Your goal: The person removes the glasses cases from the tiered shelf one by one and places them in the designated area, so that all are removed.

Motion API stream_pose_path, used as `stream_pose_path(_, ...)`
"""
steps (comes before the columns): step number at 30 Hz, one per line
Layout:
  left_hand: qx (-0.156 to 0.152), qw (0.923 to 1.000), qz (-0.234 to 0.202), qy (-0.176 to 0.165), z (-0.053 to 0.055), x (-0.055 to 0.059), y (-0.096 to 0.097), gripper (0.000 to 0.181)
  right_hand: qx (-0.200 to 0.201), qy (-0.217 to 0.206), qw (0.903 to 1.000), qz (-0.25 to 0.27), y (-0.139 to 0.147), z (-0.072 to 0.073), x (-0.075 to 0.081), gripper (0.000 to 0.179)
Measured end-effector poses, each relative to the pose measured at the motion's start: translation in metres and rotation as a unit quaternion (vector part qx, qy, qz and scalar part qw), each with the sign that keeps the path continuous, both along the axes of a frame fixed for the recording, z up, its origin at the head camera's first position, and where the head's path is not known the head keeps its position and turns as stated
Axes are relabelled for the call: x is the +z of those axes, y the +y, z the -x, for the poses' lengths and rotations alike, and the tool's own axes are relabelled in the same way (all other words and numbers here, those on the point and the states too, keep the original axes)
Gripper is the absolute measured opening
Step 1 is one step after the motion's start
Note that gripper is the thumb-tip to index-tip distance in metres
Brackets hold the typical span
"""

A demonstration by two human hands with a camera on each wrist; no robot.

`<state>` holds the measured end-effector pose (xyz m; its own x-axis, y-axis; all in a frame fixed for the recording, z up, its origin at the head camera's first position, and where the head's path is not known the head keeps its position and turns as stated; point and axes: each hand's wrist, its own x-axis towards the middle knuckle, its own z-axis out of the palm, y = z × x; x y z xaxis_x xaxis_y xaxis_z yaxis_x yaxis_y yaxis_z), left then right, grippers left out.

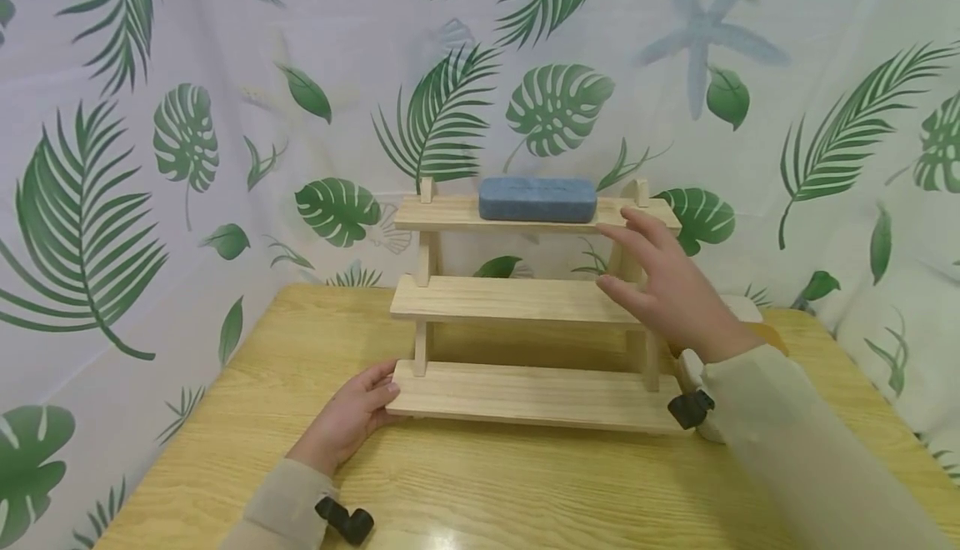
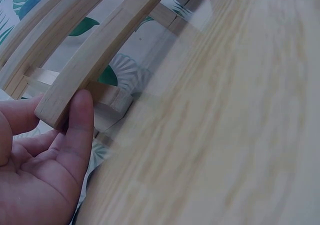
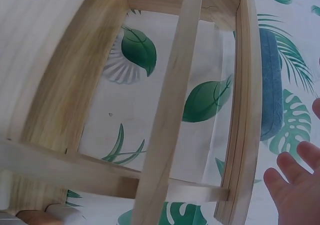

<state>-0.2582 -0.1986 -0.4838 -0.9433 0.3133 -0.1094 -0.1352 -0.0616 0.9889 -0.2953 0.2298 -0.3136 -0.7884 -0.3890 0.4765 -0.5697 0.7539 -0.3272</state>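
Note:
A three-tier wooden display shelf (image 1: 532, 392) stands on the table. On its top tier lies a blue rectangular case (image 1: 537, 200), also visible in the right wrist view as a blue block (image 3: 271, 85). My left hand (image 1: 356, 408) grips the left end of the lowest tier; in the left wrist view the left hand (image 2: 45, 170) has thumb and fingers on either face of the board (image 2: 95, 60). My right hand (image 1: 663, 283) is raised before the right side of the upper tiers, fingers spread and holding nothing. In the right wrist view its fingertips (image 3: 295, 170) are apart from the case.
Behind the shelf's right end, partly hidden by my right arm, are white and orange-brown items (image 1: 761, 335). A wooden-topped table (image 1: 525, 492) carries everything. A leaf-patterned cloth (image 1: 300, 142) hangs close behind and on the left.

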Motion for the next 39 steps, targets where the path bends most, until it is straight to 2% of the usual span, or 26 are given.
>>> stream_pose_path(6,-0.001,1.0,0.001,-0.004,-0.001,-0.001,0.001,0.058,-0.003,-0.025,0.9997,-0.007,-0.01,0.024,0.013,0.068)
stream_pose_path(15,-0.005,1.0,0.002,0.004,0.001,-0.002,-0.001,0.058,-0.032,-0.081,0.996,0.022,-0.026,0.057,0.024,0.072)
stream_pose_path(23,-0.003,1.0,0.001,0.004,0.001,-0.003,-0.001,0.058,-0.044,-0.105,0.9934,-0.005,-0.036,0.074,0.032,0.075)
stream_pose_path(30,-0.006,1.0,-0.001,0.001,-0.001,-0.002,0.0,0.057,-0.051,-0.124,0.9905,-0.031,-0.044,0.091,0.032,0.081)
stream_pose_path(39,-0.011,0.9999,-0.005,0.002,0.001,-0.003,-0.003,0.058,-0.059,-0.128,0.9894,-0.036,-0.051,0.097,0.03,0.076)
